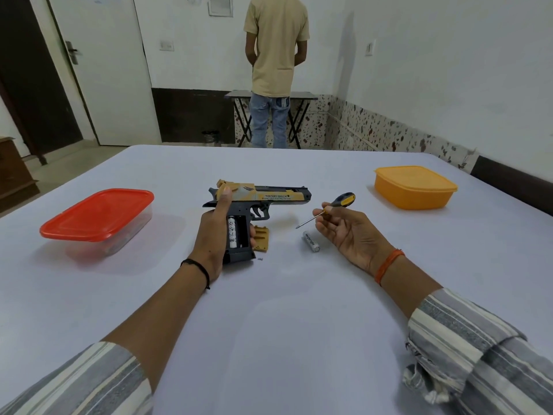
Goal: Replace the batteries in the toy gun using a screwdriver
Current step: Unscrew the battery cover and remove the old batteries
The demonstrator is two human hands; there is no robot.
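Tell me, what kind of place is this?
Probably a plain room in a home or hostel: a white door, wall switches, a folding table by the wall, and a cloth-covered table as a workplace.

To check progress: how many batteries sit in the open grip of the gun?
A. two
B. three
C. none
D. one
D: one battery fills the left slot of the gun, the slot beside it is empty, and another battery lies on the table.
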